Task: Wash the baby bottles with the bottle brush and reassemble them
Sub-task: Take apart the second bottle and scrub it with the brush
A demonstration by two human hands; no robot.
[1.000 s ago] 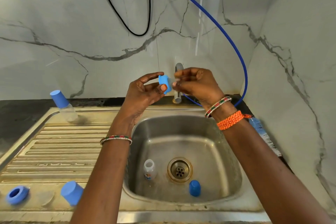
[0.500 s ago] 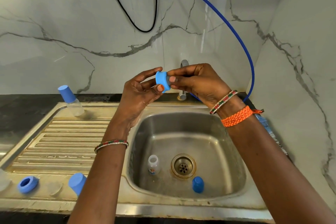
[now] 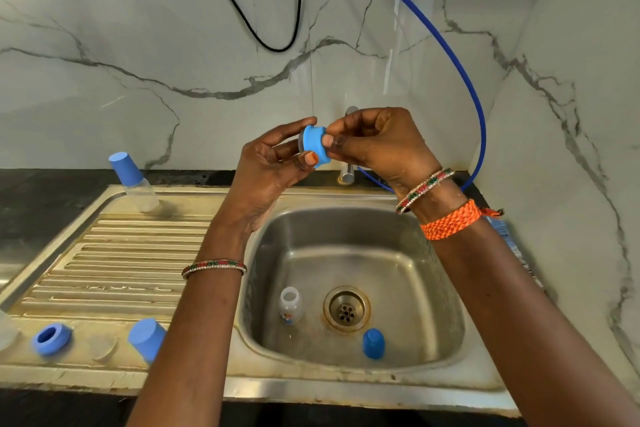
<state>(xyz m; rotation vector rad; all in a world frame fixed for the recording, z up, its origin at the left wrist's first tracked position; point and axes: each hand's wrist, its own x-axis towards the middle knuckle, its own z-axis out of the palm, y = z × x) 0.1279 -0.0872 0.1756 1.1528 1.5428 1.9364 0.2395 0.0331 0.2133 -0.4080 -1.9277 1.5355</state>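
White grey-veined marble walls (image 3: 145,45) meeting in a corner, dark countertop (image 3: 34,198), stainless sink (image 3: 429,267), glossy reflections.

Blue screw ring (image 3: 314,146) held above the basin; open clear bottle (image 3: 290,305) stands by a blue cap (image 3: 373,343)

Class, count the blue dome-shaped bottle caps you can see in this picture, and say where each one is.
3: one cap on the assembled bottle at the drainboard's back, one cap lying on the near drainboard, one cap in the basin near the drain. Arms may hide others.
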